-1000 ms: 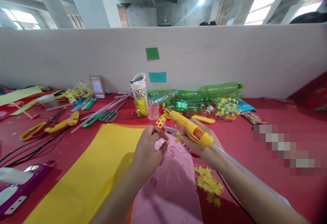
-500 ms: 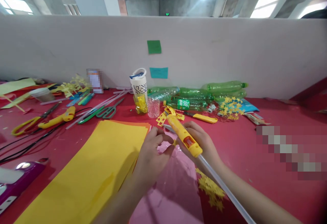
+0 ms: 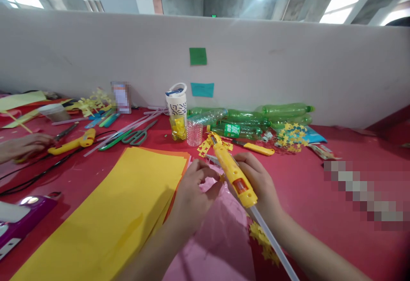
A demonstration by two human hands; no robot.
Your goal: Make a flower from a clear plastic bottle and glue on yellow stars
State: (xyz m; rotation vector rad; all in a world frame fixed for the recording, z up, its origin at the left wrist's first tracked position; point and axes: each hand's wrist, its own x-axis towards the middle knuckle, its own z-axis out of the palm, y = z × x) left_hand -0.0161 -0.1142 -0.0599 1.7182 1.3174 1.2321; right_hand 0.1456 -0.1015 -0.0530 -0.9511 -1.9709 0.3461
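In my right hand (image 3: 259,182) is a yellow hot glue gun (image 3: 235,174), its nozzle pointing away from me and a long clear glue stick (image 3: 272,242) coming out of its back end. My left hand (image 3: 198,191) pinches a small yellow star (image 3: 222,177) between thumb and finger, just left of the gun. Beneath both hands lies pink paper (image 3: 211,251) with a clear, shiny film over part of it. A pile of yellow stars (image 3: 264,240) rests to the right of the pink paper, partly covered by the glue stick and my right forearm.
Yellow paper sheets (image 3: 105,204) lie at left. Behind them are grey scissors (image 3: 139,133), a patterned cup (image 3: 176,106), a clear plastic piece (image 3: 194,132), green bottles (image 3: 285,110) and a yellow cutter (image 3: 259,148). Another person's hand (image 3: 27,144) is near a second glue gun (image 3: 73,142).
Another person's hand has come in at the far left, over the yellow-handled scissors. The view has shifted slightly; my hands keep nearly the same pose, with the star still pinched.
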